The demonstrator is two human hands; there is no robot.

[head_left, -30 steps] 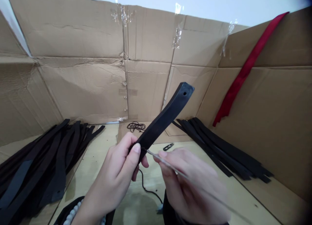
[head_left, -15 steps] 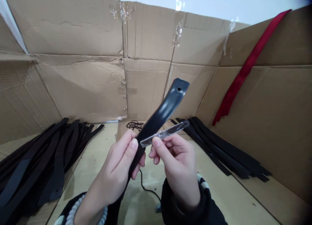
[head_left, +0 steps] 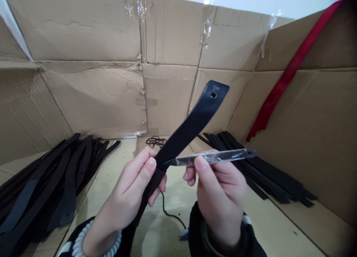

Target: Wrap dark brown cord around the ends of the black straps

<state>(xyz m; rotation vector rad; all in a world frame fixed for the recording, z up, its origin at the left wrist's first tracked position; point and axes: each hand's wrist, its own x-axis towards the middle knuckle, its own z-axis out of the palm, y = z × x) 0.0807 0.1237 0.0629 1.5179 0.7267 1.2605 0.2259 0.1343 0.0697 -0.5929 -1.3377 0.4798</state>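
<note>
My left hand is closed around a long black strap, thumb on top. The strap's smooth upper end rises to the right, bends slightly and has a round hole near its tip. Around its lower part is a dark fabric sleeve, whose edge shows beside my left thumb. My right hand pinches a slim flat pointed tool that looks wrapped in clear plastic or tape. The tool lies nearly level, its dark point at the strap by the sleeve's edge; whether it touches, I cannot tell.
Many black straps lie piled on the left, and another stack lies on the right. Cardboard walls enclose the work surface. A red ribbon hangs on the right wall. A dark cord bundle lies at the back.
My right hand has moved right, and the tool has turned from slanted to nearly level, with its point now showing. The strap's upper end has shifted up and right.
</note>
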